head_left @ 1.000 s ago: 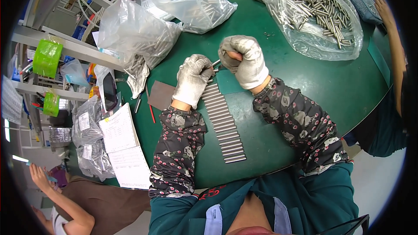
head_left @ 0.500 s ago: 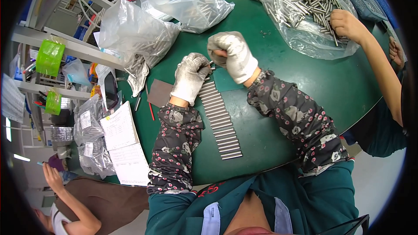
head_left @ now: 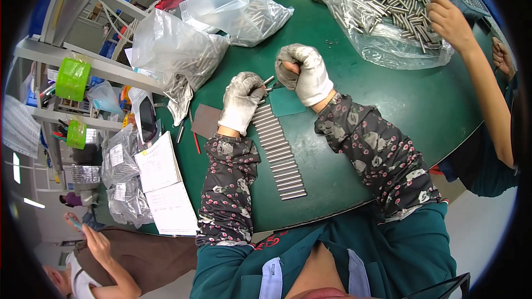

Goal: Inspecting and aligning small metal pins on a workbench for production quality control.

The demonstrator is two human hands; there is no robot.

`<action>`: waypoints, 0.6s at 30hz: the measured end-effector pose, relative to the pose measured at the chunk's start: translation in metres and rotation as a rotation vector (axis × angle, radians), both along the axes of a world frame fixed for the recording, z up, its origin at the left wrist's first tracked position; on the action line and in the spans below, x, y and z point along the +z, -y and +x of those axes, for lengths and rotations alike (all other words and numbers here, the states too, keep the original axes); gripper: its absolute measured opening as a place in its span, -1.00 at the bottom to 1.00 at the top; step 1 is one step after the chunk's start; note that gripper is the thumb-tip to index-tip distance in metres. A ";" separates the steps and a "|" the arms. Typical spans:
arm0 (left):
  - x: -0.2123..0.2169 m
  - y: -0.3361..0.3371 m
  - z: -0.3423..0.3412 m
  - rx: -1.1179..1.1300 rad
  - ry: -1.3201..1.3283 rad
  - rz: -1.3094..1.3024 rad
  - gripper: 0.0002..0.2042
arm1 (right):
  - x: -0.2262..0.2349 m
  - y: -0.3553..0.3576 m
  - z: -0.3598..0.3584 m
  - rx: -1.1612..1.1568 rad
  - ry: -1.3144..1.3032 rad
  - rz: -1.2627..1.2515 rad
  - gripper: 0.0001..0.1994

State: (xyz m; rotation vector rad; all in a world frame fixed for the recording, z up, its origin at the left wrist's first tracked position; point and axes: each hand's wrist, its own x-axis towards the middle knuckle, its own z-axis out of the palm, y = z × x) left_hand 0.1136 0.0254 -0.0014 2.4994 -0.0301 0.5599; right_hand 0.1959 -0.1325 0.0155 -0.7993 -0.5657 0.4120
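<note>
My left hand (head_left: 240, 104), in a whitish work glove, is closed, with the end of a short metal pin (head_left: 269, 80) sticking out by its fingertips. Below it a slanting row of metal pins (head_left: 281, 158) lies side by side on the green table. My right hand (head_left: 306, 75), gloved too, is curled in a fist just right of the left one. A small dark tip shows at its fingers; what it belongs to is hidden. Under and between the hands lies a flat dark-green piece (head_left: 287, 103). A brown square sheet (head_left: 205, 121) lies beside my left wrist.
Clear bags of pins (head_left: 174, 47) stand at the far left, and a large open bag of pins (head_left: 396, 8) lies far right, near a co-worker's hand (head_left: 448, 22). An open notebook (head_left: 160, 169), a phone (head_left: 147, 117) and a red stick (head_left: 197, 139) lie left.
My right hand has shifted slightly right, and a pin end and dark tip now show between my hands. The co-worker's hand has lifted from the pins. The view has shifted slightly.
</note>
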 end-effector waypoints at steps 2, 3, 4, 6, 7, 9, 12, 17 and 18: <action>-0.001 -0.001 -0.001 -0.005 0.014 0.006 -0.88 | 0.000 -0.001 -0.001 0.018 0.019 -0.007 -0.62; 0.000 0.000 -0.001 -0.003 0.012 0.005 -0.88 | -0.001 -0.001 -0.001 -0.001 0.052 -0.009 -0.62; 0.002 0.001 0.000 -0.015 0.021 0.030 -0.86 | -0.001 0.000 -0.002 -0.019 0.086 -0.011 -0.62; 0.001 0.001 -0.001 -0.019 0.030 0.054 -0.84 | 0.001 0.000 -0.002 -0.003 0.069 -0.022 -0.62; 0.000 0.002 -0.002 0.012 0.043 -0.034 -0.81 | 0.003 0.001 -0.002 0.011 0.054 -0.031 -0.62; 0.001 0.002 -0.004 0.047 0.060 -0.122 -0.78 | 0.004 0.002 -0.004 0.016 0.057 -0.044 -0.62; 0.009 0.003 -0.007 0.078 0.049 -0.104 -0.73 | 0.004 0.003 -0.003 0.021 0.039 -0.056 -0.62; 0.028 0.010 -0.010 0.103 -0.063 0.189 -0.68 | 0.005 0.003 -0.003 0.022 0.017 -0.047 -0.63; 0.025 0.010 -0.009 0.121 -0.055 0.229 -0.68 | 0.005 0.003 -0.003 0.023 0.021 -0.045 -0.63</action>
